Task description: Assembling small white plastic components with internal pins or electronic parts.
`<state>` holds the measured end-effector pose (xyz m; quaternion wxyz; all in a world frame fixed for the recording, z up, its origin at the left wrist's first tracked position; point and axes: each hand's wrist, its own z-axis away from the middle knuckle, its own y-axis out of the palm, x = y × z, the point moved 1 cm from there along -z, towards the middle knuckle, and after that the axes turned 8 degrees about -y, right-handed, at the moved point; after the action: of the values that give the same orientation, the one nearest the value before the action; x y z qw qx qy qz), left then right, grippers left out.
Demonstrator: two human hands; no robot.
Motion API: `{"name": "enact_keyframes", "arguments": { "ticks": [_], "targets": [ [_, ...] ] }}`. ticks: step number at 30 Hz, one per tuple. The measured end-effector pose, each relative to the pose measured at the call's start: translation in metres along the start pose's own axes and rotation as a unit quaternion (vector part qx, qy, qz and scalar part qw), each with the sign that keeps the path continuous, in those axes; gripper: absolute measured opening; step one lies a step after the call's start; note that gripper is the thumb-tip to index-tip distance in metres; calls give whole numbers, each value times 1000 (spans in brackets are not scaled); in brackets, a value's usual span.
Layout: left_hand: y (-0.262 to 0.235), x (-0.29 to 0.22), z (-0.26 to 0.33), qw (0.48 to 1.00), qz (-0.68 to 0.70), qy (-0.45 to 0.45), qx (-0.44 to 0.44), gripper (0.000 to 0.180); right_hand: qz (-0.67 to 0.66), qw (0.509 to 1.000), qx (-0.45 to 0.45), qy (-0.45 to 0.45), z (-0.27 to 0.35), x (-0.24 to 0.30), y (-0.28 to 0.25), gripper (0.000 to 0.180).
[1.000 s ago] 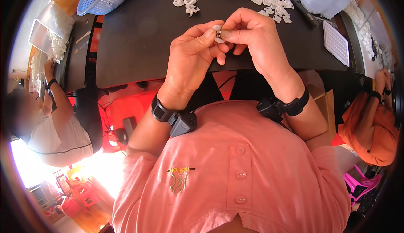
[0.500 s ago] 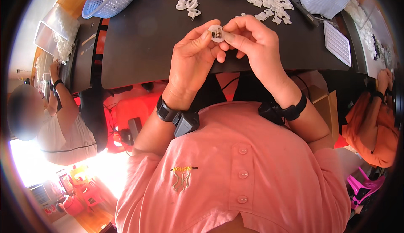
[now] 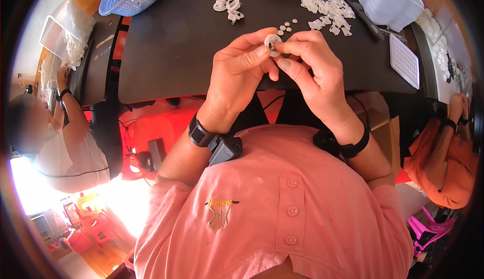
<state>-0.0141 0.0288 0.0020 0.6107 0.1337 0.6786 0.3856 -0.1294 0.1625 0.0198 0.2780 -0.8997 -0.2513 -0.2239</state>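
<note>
Round white disc (image 3: 273,40) in our hands, held up over the near part of the tabletop (image 3: 176,57), lies between 12 and 1 o'clock from the middle of the view. Our left hand (image 3: 236,67) has its thumb and fingers clamped on the rim from 9 o'clock. Our right hand (image 3: 318,66) comes in from 4 o'clock, its index fingertip at the disc's right side, with the thumb apart from it, lower down.

To handle this well, we judge that the left pinch should bear on the rim alone, leaving the dark fitting (image 3: 272,46) in the middle free, while the right fingertip presses squarely, without twisting the disc.

Its flat face points up towards us, somewhat tilted. Being round, it has no true long axis; foreshortened, its outline runs longest roughly from 12 to 6 o'clock. We cannot tell how the fitting is aligned.

From the disc, small round pieces (image 3: 282,28) lie near, between 1 and 2 o'clock, and a pile of white parts (image 3: 328,8) farther off at 2.
</note>
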Motion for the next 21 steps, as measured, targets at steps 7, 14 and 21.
{"name": "enact_keyframes", "arguments": {
  "ticks": [7, 14, 21],
  "targets": [
    [10, 1, 0, 999, -33, 23, -20, 35, -114, 992, -22, 56, -5, -3, 1, 6],
    [14, 7, 0, 992, -96, 72, -36, 30, -73, 997, 11, 31, -8, -2, 4, 9],
    [13, 9, 0, 985, -142, 77, -63, 27, -32, 998, -27, 37, -2, -2, 13, 8]
  ]
}}
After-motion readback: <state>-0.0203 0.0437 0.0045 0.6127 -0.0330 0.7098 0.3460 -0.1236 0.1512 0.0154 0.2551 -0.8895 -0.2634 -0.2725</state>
